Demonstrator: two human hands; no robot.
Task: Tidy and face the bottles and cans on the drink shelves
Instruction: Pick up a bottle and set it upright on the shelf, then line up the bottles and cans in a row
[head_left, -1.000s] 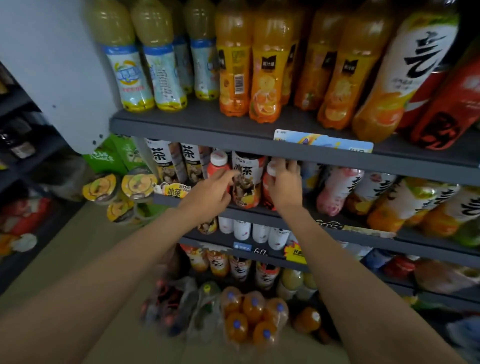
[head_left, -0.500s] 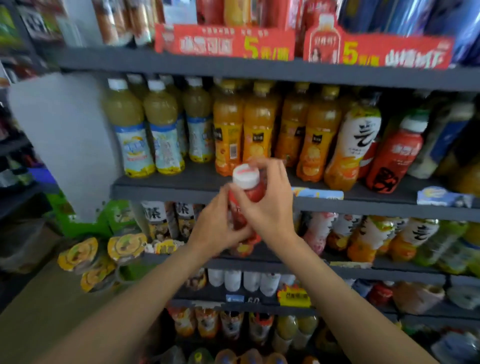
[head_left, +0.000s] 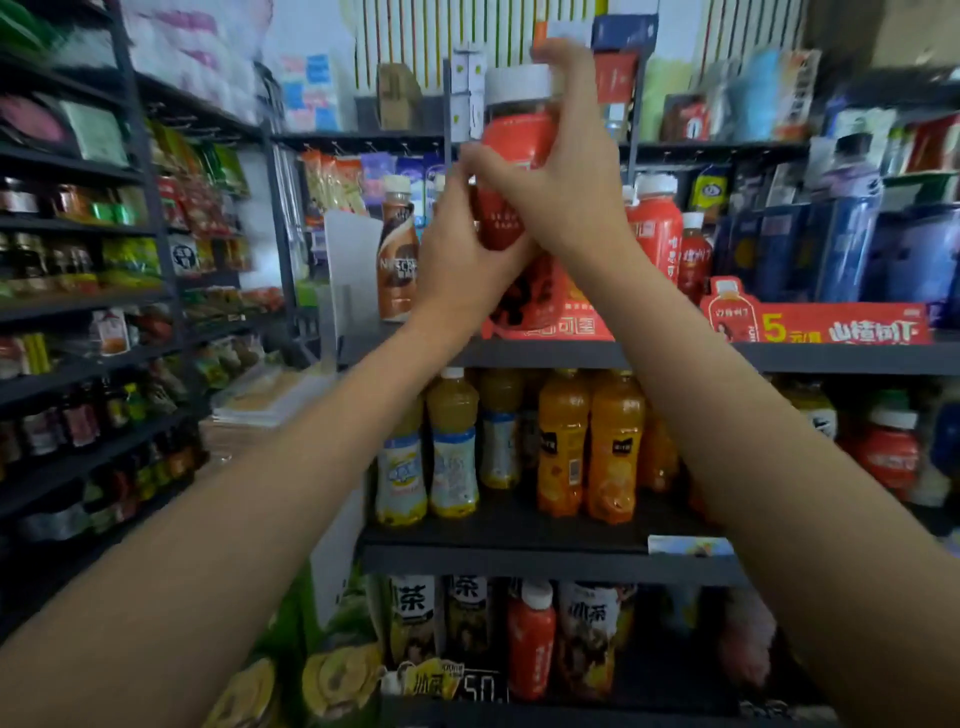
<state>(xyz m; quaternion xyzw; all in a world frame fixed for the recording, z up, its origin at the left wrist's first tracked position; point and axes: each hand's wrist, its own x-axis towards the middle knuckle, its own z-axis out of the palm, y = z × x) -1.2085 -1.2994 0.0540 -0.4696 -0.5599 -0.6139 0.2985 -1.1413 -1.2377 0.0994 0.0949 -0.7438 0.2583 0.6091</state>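
Observation:
A red bottle (head_left: 511, 150) with a white cap is held high in front of the top drink shelf (head_left: 675, 356). My left hand (head_left: 462, 254) grips its lower part from the left. My right hand (head_left: 566, 176) wraps round its upper body from the right, fingers reaching to the cap. Behind the hands, more red bottles (head_left: 652, 234) with white caps stand on that shelf, beside a brown coffee bottle (head_left: 397, 249). The held bottle's base is hidden by my hands.
Below stand yellow and orange juice bottles (head_left: 563, 441); lower still are tea bottles and one red bottle (head_left: 530, 639). Red price banners (head_left: 831, 327) line the top shelf's edge. Blue bottles (head_left: 852, 244) fill the right. A snack rack (head_left: 104, 291) runs along the left.
Both hands lifted the red bottle from the lower shelf up to the height of the top shelf. My view tilted upward with it.

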